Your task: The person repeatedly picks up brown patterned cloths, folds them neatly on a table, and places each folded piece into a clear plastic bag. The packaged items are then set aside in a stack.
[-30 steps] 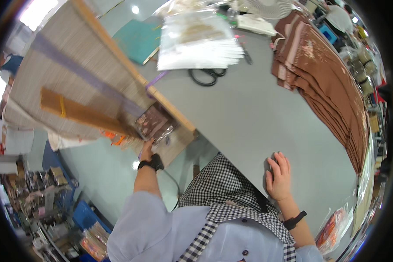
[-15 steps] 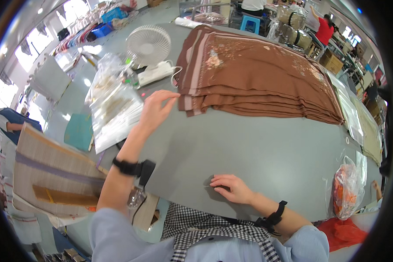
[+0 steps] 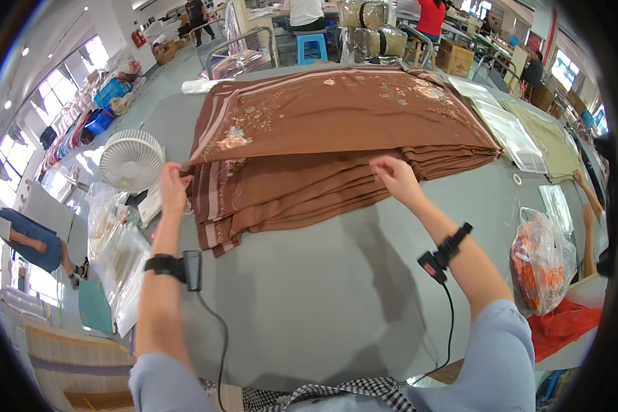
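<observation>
A pile of brown cloths [image 3: 309, 196] lies folded in layers on the grey table. Its top cloth [image 3: 316, 123] has printed flowers and pale striped borders, and its near edge is raised off the layers below. My left hand [image 3: 174, 189] pinches that edge at the left corner. Farther right, my right hand [image 3: 397, 180] has its fingers closed at the same edge; the fingertips are partly hidden. Both wrists wear black straps with small devices and cables.
A white fan [image 3: 130, 161] and clear plastic bags [image 3: 113, 240] stand at the left of the table [image 3: 309, 295]. To the right are a bag of orange items [image 3: 539, 264], a roll of tape [image 3: 517, 179] and flat plastic packs [image 3: 515, 137]. Other people work nearby.
My left hand has taken hold of the top cloth's corner. My right hand has risen from the table to the cloth's edge, which is now lifted. The view has shifted.
</observation>
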{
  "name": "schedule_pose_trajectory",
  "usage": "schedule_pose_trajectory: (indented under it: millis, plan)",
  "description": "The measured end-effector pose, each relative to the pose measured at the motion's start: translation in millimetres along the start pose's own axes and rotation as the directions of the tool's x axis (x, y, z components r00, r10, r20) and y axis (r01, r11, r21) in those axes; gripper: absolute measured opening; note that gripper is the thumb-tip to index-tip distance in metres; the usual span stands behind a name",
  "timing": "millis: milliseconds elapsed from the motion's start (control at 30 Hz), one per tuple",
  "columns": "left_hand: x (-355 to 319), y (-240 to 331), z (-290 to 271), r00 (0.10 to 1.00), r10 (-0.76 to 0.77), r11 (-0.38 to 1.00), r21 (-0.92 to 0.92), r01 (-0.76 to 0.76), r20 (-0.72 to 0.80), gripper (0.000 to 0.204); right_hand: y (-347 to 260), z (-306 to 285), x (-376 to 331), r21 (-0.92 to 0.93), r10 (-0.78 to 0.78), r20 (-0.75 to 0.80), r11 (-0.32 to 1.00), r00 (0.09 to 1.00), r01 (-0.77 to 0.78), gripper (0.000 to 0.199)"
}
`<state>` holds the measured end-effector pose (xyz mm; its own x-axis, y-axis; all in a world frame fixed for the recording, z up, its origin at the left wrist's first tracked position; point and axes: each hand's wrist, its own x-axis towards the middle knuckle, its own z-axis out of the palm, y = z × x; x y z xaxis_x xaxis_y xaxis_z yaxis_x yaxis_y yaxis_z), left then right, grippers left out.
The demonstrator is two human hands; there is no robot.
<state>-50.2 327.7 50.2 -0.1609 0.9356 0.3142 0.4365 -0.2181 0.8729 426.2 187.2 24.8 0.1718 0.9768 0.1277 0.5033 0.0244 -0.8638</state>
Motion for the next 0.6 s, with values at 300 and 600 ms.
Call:
schedule_pose_trajectory:
  millis: [300, 600]
  plan:
    - [-40.6, 122.6, -144.6, 0.838, 0.516, 0.753, 0.374, -0.542, 0.175, 0.013, -11.0, -19.8, 56.4, -0.719, -0.403, -0.31, 0.692, 0.861, 0.065, 0.032]
    - [-267.0, 58.3, -44.9, 0.797, -0.021, 0.987, -0.116, 0.114, 0.603, 0.018, -232.3, -47.1, -11.3, -0.47, -0.799, 0.261, 0.385, 0.542, 0.794, 0.04]
